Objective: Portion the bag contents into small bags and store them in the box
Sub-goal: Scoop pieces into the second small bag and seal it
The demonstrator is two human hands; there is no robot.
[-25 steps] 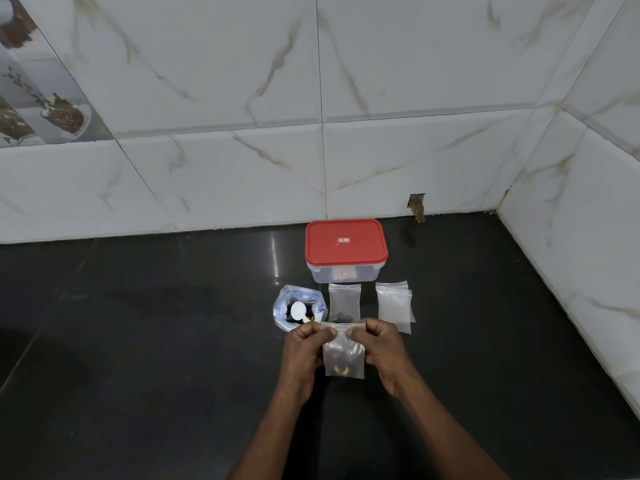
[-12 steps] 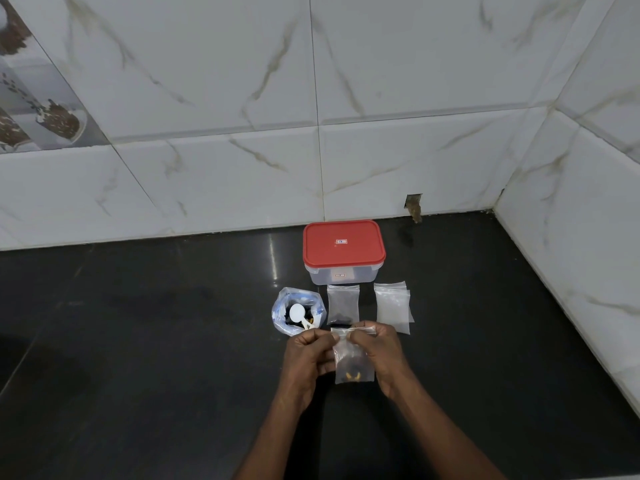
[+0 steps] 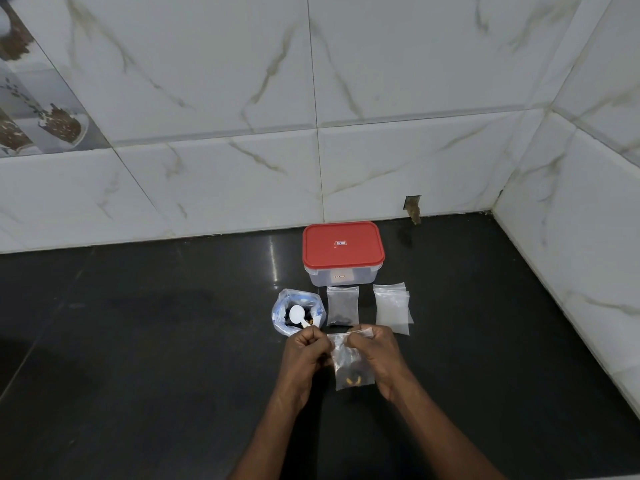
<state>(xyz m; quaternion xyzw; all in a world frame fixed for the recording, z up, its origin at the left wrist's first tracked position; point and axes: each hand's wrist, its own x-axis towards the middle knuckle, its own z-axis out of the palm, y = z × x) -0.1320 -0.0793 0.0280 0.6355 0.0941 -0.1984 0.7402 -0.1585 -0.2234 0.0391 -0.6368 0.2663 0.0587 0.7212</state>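
Observation:
My left hand [image 3: 306,355] and my right hand [image 3: 379,355] pinch the top edge of a small clear bag [image 3: 351,367] held upright above the black counter; dark and yellow pieces sit at its bottom. Just beyond my left hand stands the open source bag [image 3: 298,315] with a white scoop [image 3: 297,314] inside. A filled small bag [image 3: 343,305] lies flat behind my hands. A stack of empty small bags [image 3: 392,308] lies to its right. The clear box with a red lid [image 3: 343,249] stands shut at the back.
The black counter [image 3: 156,341] meets white marble-tiled walls at the back and on the right, forming a corner. A small notch in the back wall [image 3: 412,206] sits near the box.
The held bag hung lower and a little to the right, then shifted slightly left. My fingers have stayed pinched along its top edge.

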